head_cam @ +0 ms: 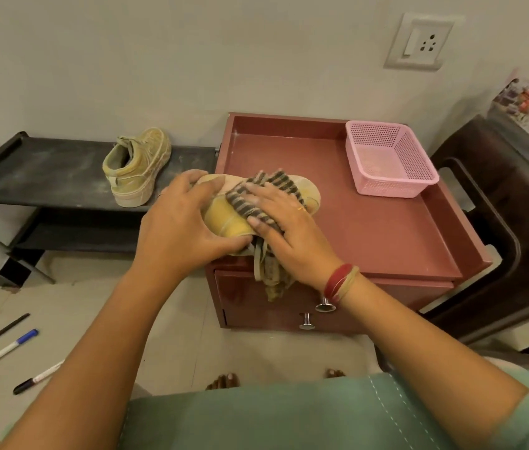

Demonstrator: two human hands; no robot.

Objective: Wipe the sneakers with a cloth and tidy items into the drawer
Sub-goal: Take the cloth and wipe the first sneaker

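On a pale tiled floor (100, 306) against a plain wall (256, 60) with a socket (419, 43), you face a red-brown drawer unit (386, 241), both drawers closed. A black shoe rack (45, 170) stands to its left.

The sneaker (224, 220) lies on its side at the front left corner of the unit's tray top. Its long axis runs left to right and its pale sole faces the wall. Your left hand (188, 216) curls round its left end. Your right hand (276, 219) presses the striped cloth (259, 190) flat on it, fingers straight and spread.

The second sneaker (136, 167) stands upright on the rack, heel toward you.

A pink basket (389, 186) sits at the tray's back right. Three pens (6, 350) lie on the floor to your left.
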